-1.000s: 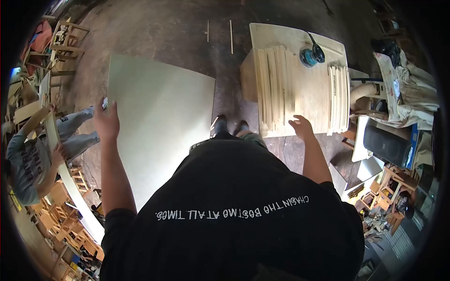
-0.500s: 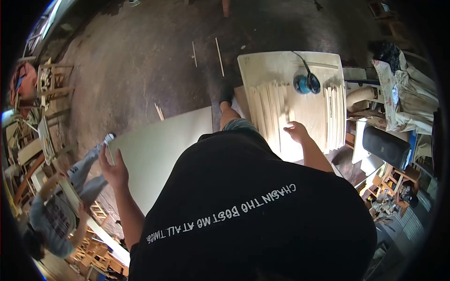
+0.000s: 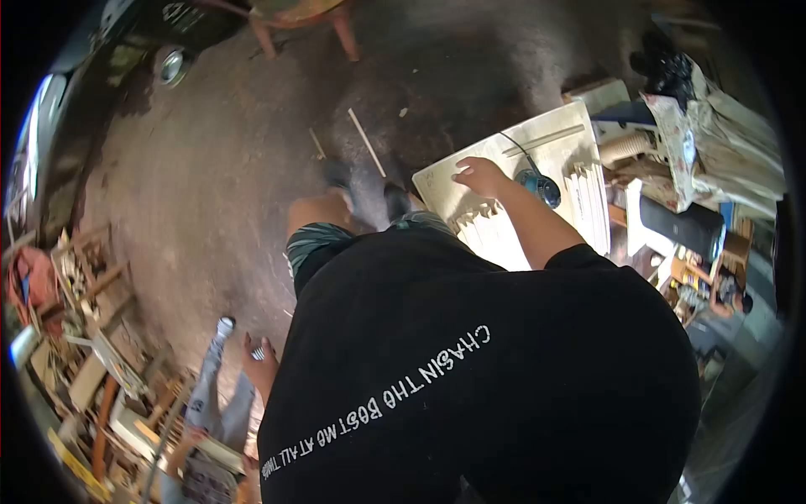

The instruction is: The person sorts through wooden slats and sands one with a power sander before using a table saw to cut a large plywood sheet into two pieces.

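My right hand (image 3: 483, 177) is over the near left part of a pale tabletop (image 3: 445, 174), its fingers loosely bent and apart, with nothing seen in them. Just below it, thin wooden strips (image 3: 487, 227) lie side by side, partly hidden by my forearm and shirt. A blue and black power sander (image 3: 538, 188) with a cord sits right of my forearm. More strips (image 3: 587, 202) lie at the table's right side. My left hand (image 3: 259, 367) hangs low at my left side, partly hidden by my shirt, fingers apart and nothing visible in them.
Loose sticks (image 3: 367, 143) lie on the floor ahead of my feet. A wooden stool (image 3: 302, 18) stands at the far edge. Another person's legs (image 3: 220, 403) are close on my left, near piled wood pieces (image 3: 101, 370). A black speaker-like box (image 3: 682, 225) stands right of the table.
My right hand has moved forward over the table. My left hand has dropped toward my side. The large pale panel on my left is out of sight, and my view and legs have shifted.
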`<action>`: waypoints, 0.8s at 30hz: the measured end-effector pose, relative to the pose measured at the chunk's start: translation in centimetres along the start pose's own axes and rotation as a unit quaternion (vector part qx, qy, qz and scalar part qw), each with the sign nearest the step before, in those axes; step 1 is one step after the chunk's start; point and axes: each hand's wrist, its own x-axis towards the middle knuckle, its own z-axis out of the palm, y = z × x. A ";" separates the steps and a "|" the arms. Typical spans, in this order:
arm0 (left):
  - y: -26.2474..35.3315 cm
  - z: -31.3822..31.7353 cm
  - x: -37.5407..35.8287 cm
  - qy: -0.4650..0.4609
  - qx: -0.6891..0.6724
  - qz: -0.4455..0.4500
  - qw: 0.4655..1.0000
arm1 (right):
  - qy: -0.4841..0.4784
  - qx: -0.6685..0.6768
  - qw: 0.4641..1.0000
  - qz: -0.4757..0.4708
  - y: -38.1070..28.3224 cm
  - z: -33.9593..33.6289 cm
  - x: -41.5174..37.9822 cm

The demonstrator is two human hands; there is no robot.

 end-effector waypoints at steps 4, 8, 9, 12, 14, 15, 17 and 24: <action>-1.0 0.8 14.2 -0.163 0.130 0.017 0.978 | 0.035 0.047 0.995 0.086 -1.7 -0.4 0.1; 4.5 -1.0 32.3 -0.342 0.228 0.096 0.907 | 0.080 0.052 0.983 0.159 0.5 4.1 -2.5; 6.1 -2.0 37.1 -0.369 0.254 0.122 0.886 | 0.071 0.020 0.988 0.136 1.9 6.4 -3.4; 8.5 -7.1 53.5 -0.370 0.260 0.122 0.884 | -0.022 -0.011 0.941 0.338 -10.1 8.9 -7.8; 6.4 -8.7 65.8 -0.237 -0.002 -0.006 0.972 | -0.076 0.051 0.929 0.360 -16.5 11.5 -9.1; 8.3 -10.3 69.5 -0.196 -0.081 -0.012 0.977 | -0.096 0.104 0.915 0.377 -19.0 12.1 -8.4; 13.2 -12.1 74.2 -0.164 -0.157 -0.008 0.974 | -0.051 0.133 0.922 0.361 -22.1 13.7 -7.7; 17.2 -6.7 74.1 -0.382 0.024 0.012 0.924 | 0.090 0.177 0.918 0.343 -27.1 12.5 -4.2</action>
